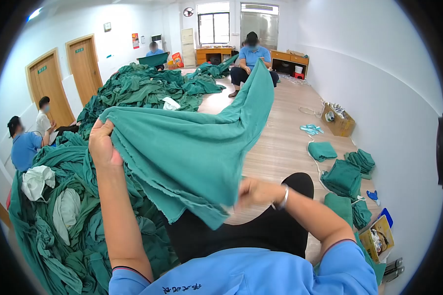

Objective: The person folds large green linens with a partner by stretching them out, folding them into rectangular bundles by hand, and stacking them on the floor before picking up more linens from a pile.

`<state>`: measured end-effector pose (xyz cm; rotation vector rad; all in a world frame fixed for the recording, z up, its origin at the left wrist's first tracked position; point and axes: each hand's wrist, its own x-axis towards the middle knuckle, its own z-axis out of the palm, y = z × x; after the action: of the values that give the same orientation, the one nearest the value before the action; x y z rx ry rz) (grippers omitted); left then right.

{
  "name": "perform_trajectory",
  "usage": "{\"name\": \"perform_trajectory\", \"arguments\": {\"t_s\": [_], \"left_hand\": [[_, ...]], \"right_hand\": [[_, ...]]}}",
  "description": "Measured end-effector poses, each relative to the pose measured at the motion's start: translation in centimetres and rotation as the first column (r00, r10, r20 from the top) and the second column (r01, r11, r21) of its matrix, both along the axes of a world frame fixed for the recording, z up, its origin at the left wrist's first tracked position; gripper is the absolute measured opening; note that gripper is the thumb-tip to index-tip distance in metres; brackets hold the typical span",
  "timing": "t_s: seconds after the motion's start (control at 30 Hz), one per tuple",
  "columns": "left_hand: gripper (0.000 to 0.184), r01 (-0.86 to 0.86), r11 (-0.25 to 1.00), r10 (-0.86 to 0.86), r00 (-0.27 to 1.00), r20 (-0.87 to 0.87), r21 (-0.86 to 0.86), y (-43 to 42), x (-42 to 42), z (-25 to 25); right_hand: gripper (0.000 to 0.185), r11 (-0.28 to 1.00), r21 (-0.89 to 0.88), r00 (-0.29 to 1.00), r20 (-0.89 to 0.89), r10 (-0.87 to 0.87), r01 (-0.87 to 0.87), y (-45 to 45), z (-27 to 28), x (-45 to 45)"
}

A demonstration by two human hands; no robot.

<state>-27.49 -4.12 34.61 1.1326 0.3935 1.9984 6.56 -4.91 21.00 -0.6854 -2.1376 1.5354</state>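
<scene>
A large green cloth point(187, 147) with frayed edges is stretched in front of me. My left hand point(105, 142) is raised and closed on its upper left corner. Lower down, my right hand point(255, 191), slightly blurred, is closed at the right edge of the cloth; its fingertips are partly hidden. The cloth's far end rises to a person in a blue shirt point(256, 55) seated across from me, whose hands are at that end. Below the cloth are my legs point(300, 196) in black trousers.
A heap of crumpled green cloths point(79, 246) with a few white pieces lies at left, and another pile point(143, 88) lies beyond. Folded green bundles point(342, 177), a cardboard box point(339, 120) and a yellow box point(378, 238) line the right wall. Other people point(27, 145) sit at left and at the back.
</scene>
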Motion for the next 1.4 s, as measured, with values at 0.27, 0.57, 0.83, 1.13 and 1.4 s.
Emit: {"name": "perform_trajectory", "arguments": {"t_s": [0.27, 0.57, 0.83, 1.13, 1.4], "left_hand": [[0.016, 0.072, 0.987, -0.065, 0.997, -0.050, 0.146, -6.3, 6.1, -0.1], [0.018, 0.082, 0.995, -0.076, 0.993, -0.095, 0.063, -11.0, 10.8, -6.7], [0.021, 0.221, 0.972, -0.234, 0.938, -0.256, -0.077, -14.1, 13.5, -11.3], [0.011, 0.253, 0.967, -0.184, 0.662, -0.727, -0.014, -14.4, 13.9, -10.3], [0.029, 0.002, 0.902, -0.267, 0.788, -0.554, -0.432, -2.7, 12.6, -13.8]], "right_hand": [[0.019, 0.979, -0.106, 0.967, -0.171, -0.191, 0.175, -2.7, 3.7, -0.5], [0.052, 0.887, -0.451, 0.928, -0.364, -0.080, -0.100, -6.8, 5.2, -4.9], [0.072, 0.717, -0.697, 0.931, -0.254, -0.262, 0.011, -8.4, 4.3, -4.8], [0.026, 0.743, -0.564, 0.905, 0.020, -0.425, 0.361, -10.4, 4.3, -3.2], [0.016, 0.780, -0.471, 0.862, -0.076, -0.501, 0.412, -10.7, 5.5, -0.6]]}}
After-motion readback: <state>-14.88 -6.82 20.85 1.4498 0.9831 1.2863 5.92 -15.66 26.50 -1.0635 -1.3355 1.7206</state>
